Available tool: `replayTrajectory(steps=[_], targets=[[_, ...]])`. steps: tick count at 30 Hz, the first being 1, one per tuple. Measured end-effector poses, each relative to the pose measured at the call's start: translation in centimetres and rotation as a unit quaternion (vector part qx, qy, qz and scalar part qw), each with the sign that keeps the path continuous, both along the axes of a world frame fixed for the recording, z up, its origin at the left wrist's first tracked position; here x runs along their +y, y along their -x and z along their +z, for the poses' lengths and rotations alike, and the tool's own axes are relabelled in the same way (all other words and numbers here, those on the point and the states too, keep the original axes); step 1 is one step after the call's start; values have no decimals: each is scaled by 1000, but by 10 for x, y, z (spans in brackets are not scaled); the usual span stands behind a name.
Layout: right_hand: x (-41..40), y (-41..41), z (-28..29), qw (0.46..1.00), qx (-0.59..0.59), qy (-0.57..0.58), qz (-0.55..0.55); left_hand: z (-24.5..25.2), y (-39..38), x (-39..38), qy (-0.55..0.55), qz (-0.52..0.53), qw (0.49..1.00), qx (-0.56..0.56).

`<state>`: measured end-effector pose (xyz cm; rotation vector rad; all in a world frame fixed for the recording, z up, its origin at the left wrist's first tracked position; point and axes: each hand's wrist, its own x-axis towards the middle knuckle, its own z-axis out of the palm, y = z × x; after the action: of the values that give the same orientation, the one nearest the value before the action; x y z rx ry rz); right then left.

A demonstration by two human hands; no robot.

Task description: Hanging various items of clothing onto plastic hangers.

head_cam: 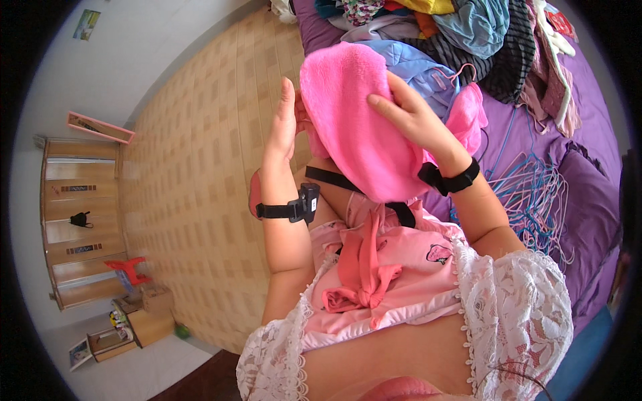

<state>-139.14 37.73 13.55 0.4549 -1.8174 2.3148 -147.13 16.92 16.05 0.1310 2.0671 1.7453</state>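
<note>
A bright pink plush cloth item (346,115), folded over, is held up above my lap. My right hand (411,113) grips its right edge, thumb on the near face and fingers partly hidden. Along the left edge, my left hand (284,123) has its thumb raised free of the fabric. Its other fingers pass partly behind the plush, so their grip is hidden. More pink plush (466,118) shows beyond my right wrist; whether it belongs to the same piece is unclear. A light blue garment (406,65) lies behind, beside a pink hanger (464,72).
On the purple-covered bed (592,165), a tangled heap of blue and pink hangers (531,200) lies right of my arm. Piled clothes (471,30) occupy the far end. Tiled floor (200,175) extends left toward a wooden door (83,220) and a small cabinet (145,321).
</note>
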Motion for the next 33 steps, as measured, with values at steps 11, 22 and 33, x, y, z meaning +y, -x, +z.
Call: replayTrajectory(steps=[11,22,33], targets=[[-12,34,-11,948,167,-269,29,9,14,18,38,-125,972,195],[38,65,17,819,155,-530,-157,42,-7,-22,-247,-82,958,122],[21,99,120,855,226,-463,-50,117,-7,-9,-74,-82,937,333]])
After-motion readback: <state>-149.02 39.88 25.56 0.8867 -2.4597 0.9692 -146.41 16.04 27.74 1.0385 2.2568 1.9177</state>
